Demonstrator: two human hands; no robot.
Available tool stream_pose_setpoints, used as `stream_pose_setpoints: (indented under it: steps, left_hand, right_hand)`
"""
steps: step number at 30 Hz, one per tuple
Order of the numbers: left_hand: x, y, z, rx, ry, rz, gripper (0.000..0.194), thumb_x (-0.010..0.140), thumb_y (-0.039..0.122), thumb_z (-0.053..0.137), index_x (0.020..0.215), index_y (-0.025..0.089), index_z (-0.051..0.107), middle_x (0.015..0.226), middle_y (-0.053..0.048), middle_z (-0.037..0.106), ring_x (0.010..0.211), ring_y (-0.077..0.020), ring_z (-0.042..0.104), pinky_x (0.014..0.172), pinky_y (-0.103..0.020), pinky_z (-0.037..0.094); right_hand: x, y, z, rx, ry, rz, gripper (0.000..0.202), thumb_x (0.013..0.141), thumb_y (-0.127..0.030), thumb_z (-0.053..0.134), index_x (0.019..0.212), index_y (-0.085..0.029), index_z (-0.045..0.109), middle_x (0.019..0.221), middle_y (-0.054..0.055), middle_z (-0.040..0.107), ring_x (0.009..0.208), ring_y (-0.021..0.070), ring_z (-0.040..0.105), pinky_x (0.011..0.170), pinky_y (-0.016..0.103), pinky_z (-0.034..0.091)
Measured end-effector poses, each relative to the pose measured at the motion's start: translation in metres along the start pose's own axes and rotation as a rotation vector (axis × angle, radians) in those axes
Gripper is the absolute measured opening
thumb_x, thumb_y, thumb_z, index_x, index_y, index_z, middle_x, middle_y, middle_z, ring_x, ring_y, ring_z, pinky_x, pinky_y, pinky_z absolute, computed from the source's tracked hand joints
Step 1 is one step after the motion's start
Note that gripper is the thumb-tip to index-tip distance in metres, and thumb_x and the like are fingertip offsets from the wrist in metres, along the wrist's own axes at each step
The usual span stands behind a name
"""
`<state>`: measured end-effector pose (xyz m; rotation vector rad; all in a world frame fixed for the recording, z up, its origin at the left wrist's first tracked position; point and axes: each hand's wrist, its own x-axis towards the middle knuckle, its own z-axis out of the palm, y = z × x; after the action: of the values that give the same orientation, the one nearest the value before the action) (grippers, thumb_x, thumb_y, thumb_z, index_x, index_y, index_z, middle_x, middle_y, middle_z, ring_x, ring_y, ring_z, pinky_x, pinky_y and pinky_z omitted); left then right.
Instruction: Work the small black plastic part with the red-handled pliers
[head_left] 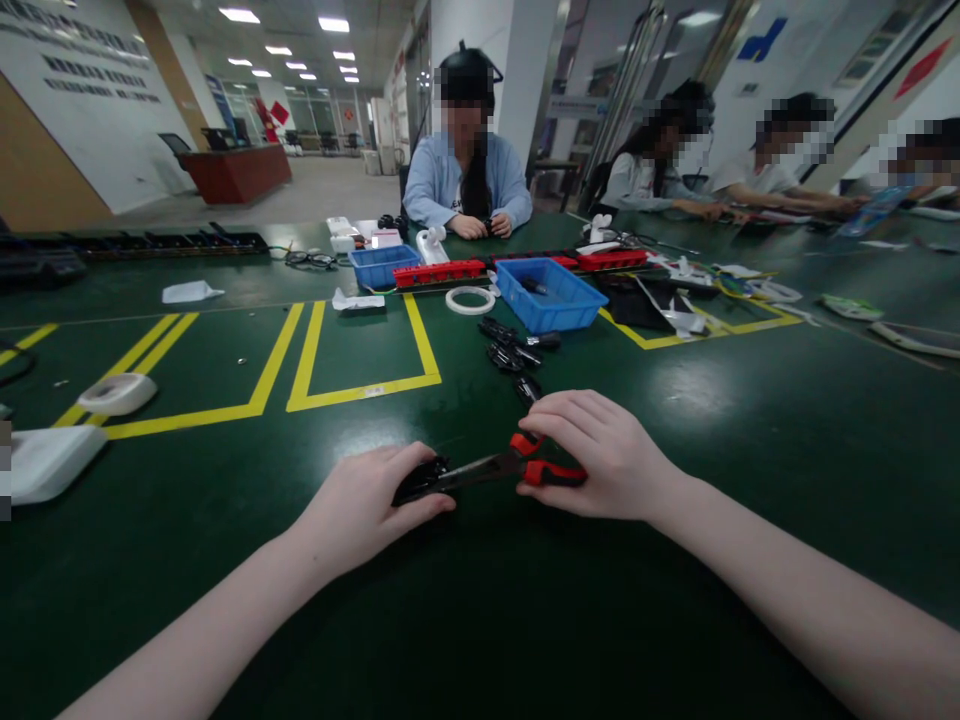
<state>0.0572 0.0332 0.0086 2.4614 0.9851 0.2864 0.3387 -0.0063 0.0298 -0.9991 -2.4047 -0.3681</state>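
Observation:
My left hand (375, 500) is closed around a small black part (421, 480), which shows between thumb and fingers. In my right hand (600, 455) are red-and-black-handled pliers (553, 473), their handles slightly apart. The metal jaws (480, 470) point left and their tip meets the black part; whether they grip it cannot be made out. Just beyond my right hand, several black parts (506, 345) lie in a loose row on the green table (360, 640), leading back to a blue bin (551, 300) with a dark item inside.
A white tape roll (118, 393) and a white object (49, 462) lie at the left. Behind are a white ring (470, 300), a second blue bin (382, 268) and red strips (439, 273). A person (466, 170) sits opposite; others sit at the right.

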Motion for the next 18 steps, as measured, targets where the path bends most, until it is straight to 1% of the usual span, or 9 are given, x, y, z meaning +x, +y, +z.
stream_pose_setpoints:
  steps: [3, 7, 12, 15, 18]
  left_hand:
    - [-0.0004, 0.0010, -0.0018, -0.017, -0.020, -0.012, 0.031, 0.094, 0.047, 0.053, 0.109, 0.021, 0.060, 0.095, -0.003, 0.069, 0.081, -0.0202, 0.064, 0.067, -0.030, 0.047]
    - [-0.0002, 0.0025, -0.0035, -0.018, -0.044, -0.024, 0.030, 0.094, 0.047, 0.054, 0.107, 0.021, 0.061, 0.094, -0.004, 0.069, 0.080, -0.0201, 0.064, 0.068, -0.030, 0.047]
    - [-0.0015, 0.0039, -0.0015, 0.014, -0.021, 0.002, 0.030, 0.094, 0.047, 0.053, 0.104, 0.020, 0.061, 0.089, -0.004, 0.068, 0.075, -0.0194, 0.063, 0.065, -0.029, 0.046]
    - [-0.0023, 0.0045, -0.0002, 0.032, -0.007, 0.019, 0.031, 0.093, 0.048, 0.052, 0.100, 0.020, 0.061, 0.085, -0.004, 0.067, 0.071, -0.0184, 0.061, 0.062, -0.028, 0.044]
    - [-0.0026, 0.0053, -0.0002, 0.032, -0.014, 0.027, 0.031, 0.093, 0.048, 0.052, 0.099, 0.020, 0.061, 0.083, -0.003, 0.067, 0.069, -0.0175, 0.061, 0.061, -0.027, 0.043]
  right_hand:
    - [-0.0013, 0.0026, 0.0060, 0.044, -0.014, 0.054, 0.044, 0.080, -0.050, 0.068, 0.108, -0.017, 0.061, 0.098, 0.012, 0.070, 0.094, 0.0267, 0.066, 0.086, 0.045, 0.053]
    - [-0.0022, 0.0028, 0.0105, 0.091, -0.020, 0.072, 0.044, 0.080, -0.050, 0.069, 0.109, -0.018, 0.060, 0.099, 0.010, 0.071, 0.095, 0.0263, 0.067, 0.094, 0.049, 0.049]
    - [-0.0022, 0.0010, 0.0080, 0.098, -0.063, 0.078, 0.047, 0.083, -0.049, 0.068, 0.114, -0.014, 0.059, 0.104, 0.014, 0.070, 0.097, 0.0264, 0.066, 0.083, 0.042, 0.054]
    - [-0.0033, -0.0001, 0.0066, 0.105, -0.094, 0.072, 0.046, 0.085, -0.048, 0.066, 0.116, -0.015, 0.059, 0.108, 0.015, 0.069, 0.099, 0.0261, 0.065, 0.082, 0.041, 0.055]
    - [-0.0046, -0.0014, 0.0068, 0.119, -0.105, 0.052, 0.046, 0.085, -0.048, 0.067, 0.115, -0.014, 0.061, 0.108, 0.014, 0.069, 0.097, 0.0254, 0.065, 0.081, 0.041, 0.055]
